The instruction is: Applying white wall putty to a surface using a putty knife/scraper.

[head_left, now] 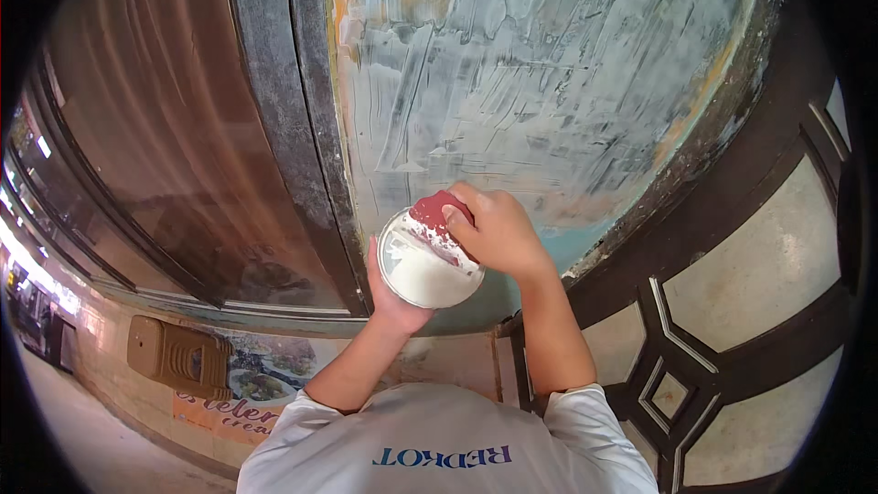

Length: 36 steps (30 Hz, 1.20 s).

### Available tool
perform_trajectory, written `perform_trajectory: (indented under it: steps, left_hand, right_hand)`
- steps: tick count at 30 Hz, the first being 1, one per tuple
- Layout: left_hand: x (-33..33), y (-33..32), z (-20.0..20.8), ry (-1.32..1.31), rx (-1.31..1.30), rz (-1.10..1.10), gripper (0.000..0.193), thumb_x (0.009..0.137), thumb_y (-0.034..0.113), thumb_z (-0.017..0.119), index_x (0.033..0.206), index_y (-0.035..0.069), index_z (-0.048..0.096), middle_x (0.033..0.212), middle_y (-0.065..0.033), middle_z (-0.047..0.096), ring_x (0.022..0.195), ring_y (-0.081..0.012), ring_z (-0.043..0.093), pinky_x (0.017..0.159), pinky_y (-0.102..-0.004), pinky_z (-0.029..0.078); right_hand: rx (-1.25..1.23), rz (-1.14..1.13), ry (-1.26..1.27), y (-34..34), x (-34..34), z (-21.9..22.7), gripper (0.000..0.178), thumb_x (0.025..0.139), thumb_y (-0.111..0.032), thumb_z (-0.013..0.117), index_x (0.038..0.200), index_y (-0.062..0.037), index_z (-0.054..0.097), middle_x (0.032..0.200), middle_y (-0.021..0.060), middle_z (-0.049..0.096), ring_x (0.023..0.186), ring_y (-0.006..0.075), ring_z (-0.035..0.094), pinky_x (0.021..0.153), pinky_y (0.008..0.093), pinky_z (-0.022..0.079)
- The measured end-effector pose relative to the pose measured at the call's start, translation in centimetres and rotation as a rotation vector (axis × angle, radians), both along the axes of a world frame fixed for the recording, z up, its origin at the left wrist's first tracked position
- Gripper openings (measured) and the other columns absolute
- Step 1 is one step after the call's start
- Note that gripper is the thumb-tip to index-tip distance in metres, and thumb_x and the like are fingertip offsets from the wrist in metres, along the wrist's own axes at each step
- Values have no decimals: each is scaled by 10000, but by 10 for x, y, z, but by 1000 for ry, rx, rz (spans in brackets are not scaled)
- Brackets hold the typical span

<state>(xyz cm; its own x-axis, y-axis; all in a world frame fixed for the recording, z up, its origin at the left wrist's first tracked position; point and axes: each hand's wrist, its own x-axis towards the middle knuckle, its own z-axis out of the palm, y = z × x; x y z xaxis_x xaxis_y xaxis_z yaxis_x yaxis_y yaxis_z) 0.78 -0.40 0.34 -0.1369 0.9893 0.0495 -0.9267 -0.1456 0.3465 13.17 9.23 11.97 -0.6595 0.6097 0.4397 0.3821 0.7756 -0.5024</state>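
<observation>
My left hand (388, 295) is wrapped around the side of a round, clear-rimmed tub (381, 261) in front of my chest. Inside it lies smooth white putty (418, 270). Between the thumb and fingers of my right hand (498, 230) is a red spreader (433, 211), its lower part smeared with white. The spreader's edge dips into the tub at the putty's far right side. Just beyond both hands stands a wall panel (549, 82) streaked with white and grey putty over a bluish surface.
A dark frame post (274, 64) and a brown curtained window (165, 128) border the panel on the left. To the right is a dark metal gate (695, 361) with pale panels. A brown plastic stool (178, 357) and a printed banner (274, 366) are at lower left.
</observation>
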Motion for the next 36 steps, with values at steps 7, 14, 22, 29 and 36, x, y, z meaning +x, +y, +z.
perform_trajectory:
  steps: [7,14,22,29,36]
  left_hand:
    - [14,9,9,-149,153,-65,803,955,712,349,1538,160,391,1563,-98,427,1407,-366,432,1166,-588,312]
    - [38,28,2,-195,145,-49,768,972,681,345,1549,174,377,1573,-112,412,1407,-412,417,1137,-680,294]
    - [68,40,1,-151,168,-78,809,947,730,359,1533,175,397,1549,-108,434,1395,-371,440,1160,-596,328]
    - [91,45,-2,-179,155,-60,782,948,712,372,1532,193,396,1553,-116,421,1401,-402,425,1121,-706,313]
    - [105,51,-4,-155,142,-20,749,944,706,390,1492,200,455,1525,-107,458,1381,-390,452,1109,-688,343]
  right_hand:
    - [159,0,-25,13,16,6,210,914,-267,645,1003,-77,659,762,213,659,728,440,637,639,494,495]
    - [140,41,-71,25,47,15,216,888,-261,674,1008,-81,687,778,186,680,736,400,661,661,470,507]
    - [123,245,-137,31,77,18,257,903,-255,686,1053,-46,684,888,201,695,812,398,665,714,449,520]
    - [82,290,-98,35,99,23,280,926,-287,652,1089,-61,687,948,178,701,864,401,655,744,458,517]
    - [84,254,-128,40,113,28,272,933,-282,638,1073,-55,692,993,176,699,909,403,648,777,467,515]
